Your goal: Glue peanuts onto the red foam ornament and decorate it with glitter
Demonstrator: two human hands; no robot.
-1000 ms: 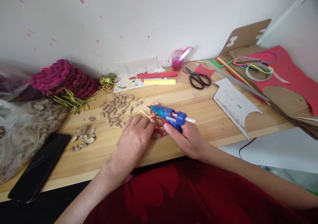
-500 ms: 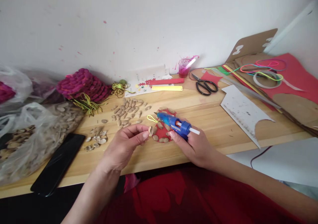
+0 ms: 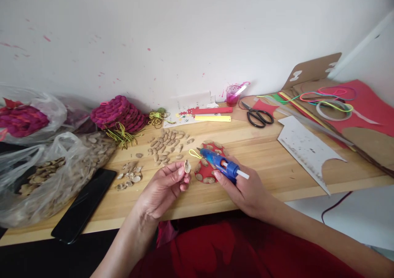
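Between thumb and fingers, my left hand (image 3: 166, 185) pinches a peanut shell half (image 3: 187, 166), its hollow side turned toward me. My right hand (image 3: 246, 187) is wrapped round a blue hot glue gun (image 3: 220, 162), with a white glue stick poking out of its back. The nozzle points up and left, above a red disc (image 3: 207, 172) that has peanut shells set around its edge. A yellow loop of cord (image 3: 194, 153) sticks out at the disc's upper left. Part of the disc is hidden behind the gun and my right hand.
Loose peanut shells (image 3: 168, 144) and broken bits (image 3: 129, 177) lie left of the disc. A black phone (image 3: 84, 204) and a plastic bag of peanuts (image 3: 61, 179) are farther left. Behind stand purple woven pieces (image 3: 118, 113), a pink cup (image 3: 233, 95) and scissors (image 3: 260, 117); white card (image 3: 308, 146) lies right.
The camera view has shifted, so the table sits lower and farther right. My left hand has turned the shell half so its hollow faces me. The glue gun stays in my right hand.
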